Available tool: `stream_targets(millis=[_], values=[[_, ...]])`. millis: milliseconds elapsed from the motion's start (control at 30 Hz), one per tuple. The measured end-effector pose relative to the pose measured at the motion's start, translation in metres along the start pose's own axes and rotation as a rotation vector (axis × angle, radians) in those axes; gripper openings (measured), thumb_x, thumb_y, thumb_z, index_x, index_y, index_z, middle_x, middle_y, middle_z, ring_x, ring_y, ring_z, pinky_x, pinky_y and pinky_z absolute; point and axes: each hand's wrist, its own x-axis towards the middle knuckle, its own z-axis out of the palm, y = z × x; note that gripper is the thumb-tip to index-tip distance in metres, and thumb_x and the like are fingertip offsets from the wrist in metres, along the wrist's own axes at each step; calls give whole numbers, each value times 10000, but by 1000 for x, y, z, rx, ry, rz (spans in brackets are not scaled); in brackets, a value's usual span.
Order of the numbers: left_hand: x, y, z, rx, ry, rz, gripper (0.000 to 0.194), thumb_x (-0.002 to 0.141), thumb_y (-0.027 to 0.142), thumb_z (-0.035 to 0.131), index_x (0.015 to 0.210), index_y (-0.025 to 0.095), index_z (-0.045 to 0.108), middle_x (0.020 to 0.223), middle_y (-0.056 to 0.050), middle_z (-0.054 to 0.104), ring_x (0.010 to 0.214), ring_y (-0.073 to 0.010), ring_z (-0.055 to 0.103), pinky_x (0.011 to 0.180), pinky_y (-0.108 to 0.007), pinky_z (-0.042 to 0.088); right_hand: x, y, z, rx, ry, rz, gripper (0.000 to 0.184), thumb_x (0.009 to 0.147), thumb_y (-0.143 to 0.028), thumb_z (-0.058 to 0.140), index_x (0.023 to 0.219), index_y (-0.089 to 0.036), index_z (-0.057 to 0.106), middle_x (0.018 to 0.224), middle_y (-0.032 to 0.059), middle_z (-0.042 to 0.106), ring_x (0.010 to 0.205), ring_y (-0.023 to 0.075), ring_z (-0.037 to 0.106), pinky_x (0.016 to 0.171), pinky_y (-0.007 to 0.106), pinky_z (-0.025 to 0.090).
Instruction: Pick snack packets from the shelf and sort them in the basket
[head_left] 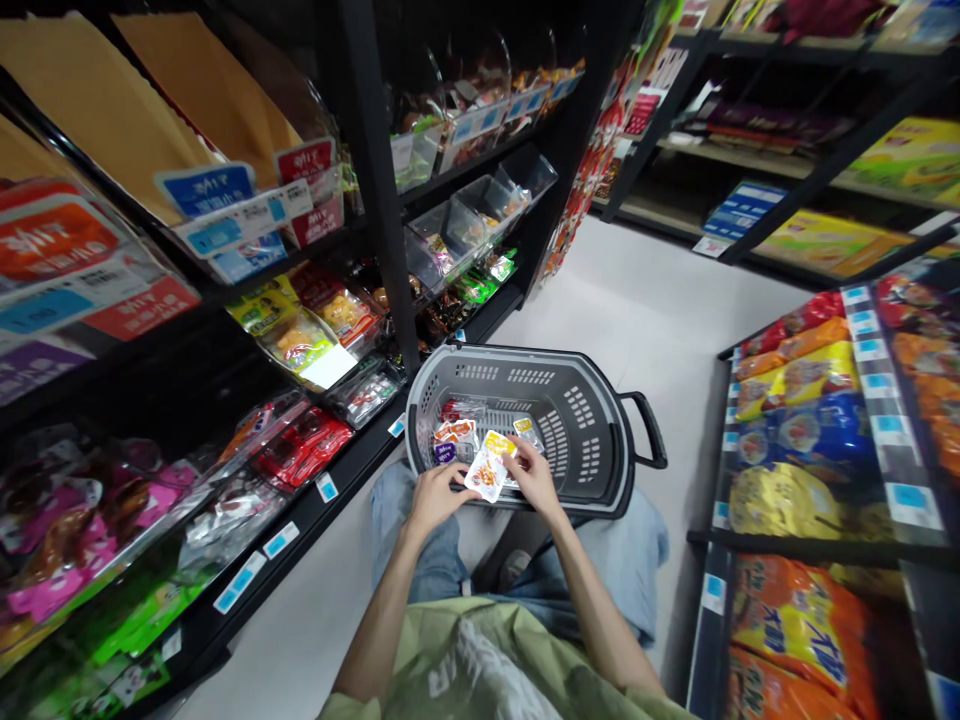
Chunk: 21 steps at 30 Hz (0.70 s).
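A small white and yellow snack packet (489, 468) is pinched between both my hands, over the near side of a grey shopping basket (517, 372). My left hand (441, 492) grips the packet's lower left edge. Its upper right corner is in the fingers of my right hand (534, 476). Inside the basket lie several more small packets, among them a purple and white packet (445, 453) and a pale packet with a yellow top (527, 432), partly hidden by my right hand. The basket's black handle (646, 430) sticks out at the right.
On the left stands a dark shelf (379, 180) with boxed and bagged snacks and clear plastic bins (480, 222). A rack of bagged food (802, 440) is at the right. Pale floor (637, 300) runs between them towards more shelving (780, 170).
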Motion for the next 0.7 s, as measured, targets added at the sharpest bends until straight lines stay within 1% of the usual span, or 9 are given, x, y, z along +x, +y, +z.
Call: stream_targets(millis=[133,333,500,600,700], values=[[0,2,0,-3,-10,-25,302,674,364,771,940,253,681,805,18,720,778,-170,652,733,-252,443,0,-2,-1,-22,-22,-23,491,797,-430,627,1207,-161,586,630,-7,593,538,149,527,515,267,444],[0,-1,2,-17,-4,6,297,674,373,776,926,257,671,779,35,715,766,-161,652,719,-244,440,1,-2,0,-9,-28,-9,481,797,-436,627,1192,-165,596,642,-3,601,528,146,531,507,266,447],[-1,-2,4,-15,12,-4,255,664,383,782,836,234,667,794,21,712,754,-158,650,710,-239,446,2,-2,0,19,-37,-1,453,798,-413,630,1179,-170,604,642,-5,592,516,141,515,494,263,428],[-1,-2,4,-24,14,7,217,686,375,766,808,228,665,790,19,713,744,-154,649,704,-239,445,2,-2,0,60,-46,2,455,788,-411,644,1173,-171,605,636,-10,586,511,137,509,496,264,429],[-1,-1,3,-28,23,14,203,689,357,765,818,232,669,789,23,716,743,-153,651,702,-238,443,1,-4,0,142,-62,21,481,769,-417,665,1178,-174,594,676,0,610,518,131,510,494,262,439]])
